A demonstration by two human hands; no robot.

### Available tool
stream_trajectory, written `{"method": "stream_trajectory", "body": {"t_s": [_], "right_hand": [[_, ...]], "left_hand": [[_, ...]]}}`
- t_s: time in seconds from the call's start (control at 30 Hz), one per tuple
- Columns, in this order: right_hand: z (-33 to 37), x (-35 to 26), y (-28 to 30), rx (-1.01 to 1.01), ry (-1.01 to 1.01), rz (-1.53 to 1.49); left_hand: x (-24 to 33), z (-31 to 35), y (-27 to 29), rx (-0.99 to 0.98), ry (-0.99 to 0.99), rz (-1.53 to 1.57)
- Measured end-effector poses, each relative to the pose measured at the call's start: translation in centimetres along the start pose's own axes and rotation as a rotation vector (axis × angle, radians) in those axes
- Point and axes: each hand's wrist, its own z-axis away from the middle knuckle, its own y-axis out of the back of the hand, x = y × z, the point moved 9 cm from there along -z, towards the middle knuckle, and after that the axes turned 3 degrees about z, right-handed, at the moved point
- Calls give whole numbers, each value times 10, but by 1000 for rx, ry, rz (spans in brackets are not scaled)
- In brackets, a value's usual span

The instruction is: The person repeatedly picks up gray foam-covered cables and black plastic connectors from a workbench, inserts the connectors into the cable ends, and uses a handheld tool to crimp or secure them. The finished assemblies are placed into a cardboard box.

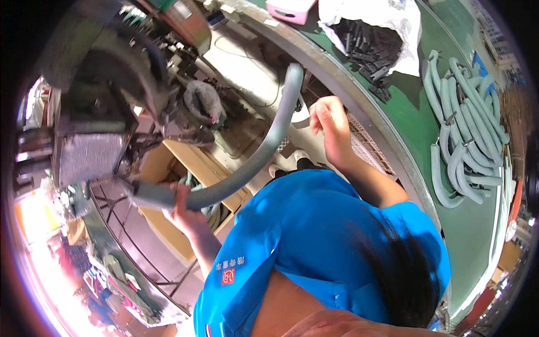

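Note:
A long, curved grey foam-covered tube [259, 160] runs across in front of my body. My left hand [184, 214] is wrapped round it near its left end. That end lies beside a dark machine [92, 121]; whether they touch I cannot tell. The tube's other end rises toward the top middle and is free. To the right of that end is my right hand [330, 121], raised and apart from the tube. Its fingers are curled in, and anything inside them is hidden.
On the green table [418, 126] to the right lie a pile of similar grey curved tubes [463, 121] and a white bag [407, 22] of black strips [368, 45]. A pink container [292, 10] stands farther back. An open cardboard box [193, 160] sits below the machine.

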Motion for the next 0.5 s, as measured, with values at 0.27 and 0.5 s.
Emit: {"method": "stream_trajectory", "body": {"t_s": [0.27, 0.5], "right_hand": [[44, 16, -27, -819, -238, -449], [53, 49, -82, -935, -374, -169]], "left_hand": [[-143, 19, 25, -74, 478, 215], [-114, 41, -144, -804, 385, -267]]}}
